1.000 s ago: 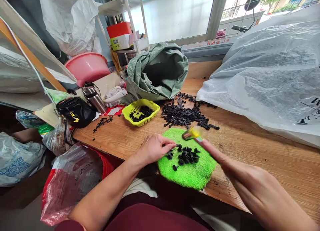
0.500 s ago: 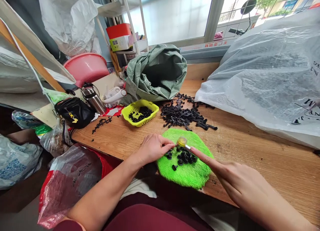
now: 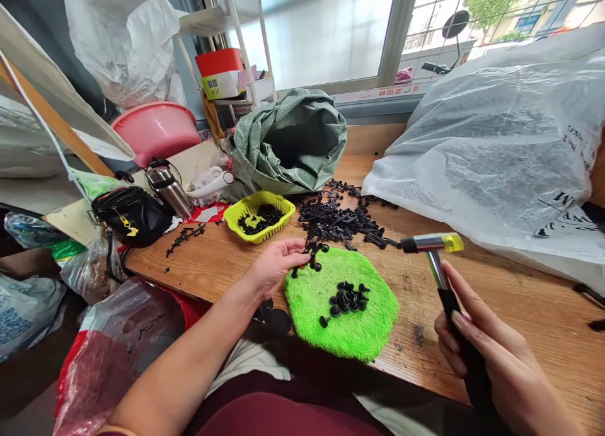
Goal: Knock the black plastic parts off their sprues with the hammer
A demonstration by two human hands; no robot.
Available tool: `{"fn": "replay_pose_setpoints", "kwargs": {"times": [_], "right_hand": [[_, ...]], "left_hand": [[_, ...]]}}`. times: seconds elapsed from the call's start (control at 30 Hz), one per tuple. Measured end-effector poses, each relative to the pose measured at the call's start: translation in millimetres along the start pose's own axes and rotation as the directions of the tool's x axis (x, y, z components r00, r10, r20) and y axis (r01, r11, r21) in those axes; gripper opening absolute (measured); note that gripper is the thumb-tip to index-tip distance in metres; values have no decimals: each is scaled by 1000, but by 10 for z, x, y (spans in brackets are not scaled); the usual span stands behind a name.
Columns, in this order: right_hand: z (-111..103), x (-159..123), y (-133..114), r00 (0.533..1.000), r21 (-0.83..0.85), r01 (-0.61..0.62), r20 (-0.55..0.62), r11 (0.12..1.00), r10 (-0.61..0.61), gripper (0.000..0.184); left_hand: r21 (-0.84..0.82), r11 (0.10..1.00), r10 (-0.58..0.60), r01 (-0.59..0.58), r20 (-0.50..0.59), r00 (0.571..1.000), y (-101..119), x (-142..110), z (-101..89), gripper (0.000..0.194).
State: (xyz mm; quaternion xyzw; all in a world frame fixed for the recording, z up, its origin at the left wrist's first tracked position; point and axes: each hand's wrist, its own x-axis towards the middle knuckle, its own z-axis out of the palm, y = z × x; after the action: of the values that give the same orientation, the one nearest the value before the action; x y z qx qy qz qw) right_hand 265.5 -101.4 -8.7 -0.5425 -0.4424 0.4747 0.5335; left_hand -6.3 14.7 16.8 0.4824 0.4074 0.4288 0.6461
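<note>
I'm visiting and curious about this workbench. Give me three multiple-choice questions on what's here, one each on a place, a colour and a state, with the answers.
1. Where is the yellow plastic basket?
A) On the pad
B) On the wooden table
C) In the pink basin

2. What colour is the fuzzy pad?
A) Red
B) Blue
C) Bright green

3. What is the right hand doing?
A) Gripping a small hammer
B) Lying flat on the pad
C) Reaching into the basket

Answers:
1. B, it sits directly on the wood.
2. C, the green shows clearly around the black parts.
3. A, it wraps the black handle.
</note>
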Motion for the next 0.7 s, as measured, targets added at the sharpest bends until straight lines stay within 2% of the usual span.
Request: {"fn": "replay_pose_setpoints", "kwargs": {"times": [0.17,0.27,0.4,0.6,0.7], "right_hand": [[14,-61,114,993,184,-118,27,976,115,67],[23,-62,109,989,218,-146,35,965,141,68],[9,-50,138,988,264,-152,41,953,146,62],[12,-45,219,988,332,-155,31,931,153,61],[10,-48,220,992,299,-124,33,946,119,58]], "left_hand": [[-107,980,-176,170,-54,983,-65,146,181,31],[-132,966,-233,223,-69,970,-80,191,300,27],[-127,963,-246,237,-64,967,-130,231,366,26],[-103,968,-233,227,-48,971,-221,257,352,26],[-87,970,-234,229,-63,970,-212,246,361,24]]}}
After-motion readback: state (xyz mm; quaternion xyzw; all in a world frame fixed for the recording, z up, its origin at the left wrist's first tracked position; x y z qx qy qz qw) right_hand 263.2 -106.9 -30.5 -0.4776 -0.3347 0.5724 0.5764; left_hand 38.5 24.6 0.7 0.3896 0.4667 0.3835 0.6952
